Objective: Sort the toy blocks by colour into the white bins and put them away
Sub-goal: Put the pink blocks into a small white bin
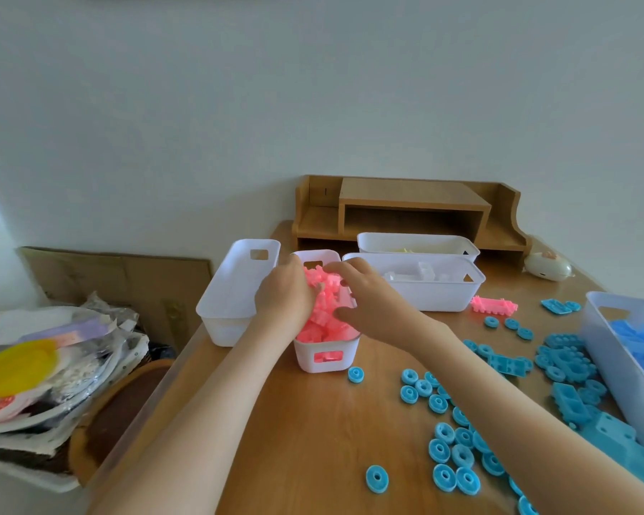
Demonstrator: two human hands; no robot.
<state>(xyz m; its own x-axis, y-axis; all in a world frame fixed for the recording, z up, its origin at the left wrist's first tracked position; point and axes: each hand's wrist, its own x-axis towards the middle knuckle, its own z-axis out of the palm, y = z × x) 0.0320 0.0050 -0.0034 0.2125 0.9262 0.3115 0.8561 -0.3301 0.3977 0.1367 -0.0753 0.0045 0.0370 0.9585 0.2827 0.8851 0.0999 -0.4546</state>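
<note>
Precariously heaped pink blocks fill the white bin, left hand fingers curled into them, right hand fingers spread wide on top; 1 hard push could spill them toward blue rings beside the bin.

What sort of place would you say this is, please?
Most likely a room at home, perhaps a study or play corner: a wooden desk against a plain wall, a small wooden desktop shelf at its back, and a pile of bags and papers beside it.
</note>
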